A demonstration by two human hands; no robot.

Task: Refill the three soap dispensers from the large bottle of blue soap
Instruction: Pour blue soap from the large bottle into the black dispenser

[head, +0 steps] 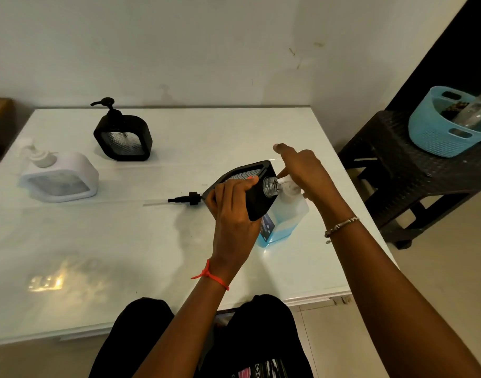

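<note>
My left hand (232,205) grips a black soap dispenser (257,196) with its pump off, tilted so its clear threaded neck (271,186) points right at the white pump nozzle of the large blue soap bottle (284,218). My right hand (302,170) rests on top of that bottle's pump, index finger raised. The removed black pump (184,199) with its clear tube lies on the white table (124,241), left of the held dispenser. A second black dispenser (123,135) and a white dispenser (60,177) stand at the table's left, both with pumps on.
A dark wicker stool (414,175) stands right of the table and carries a light-blue basket (446,124) with a clear bottle in it. The wall runs right behind the table's far edge. My lap sits under the near edge.
</note>
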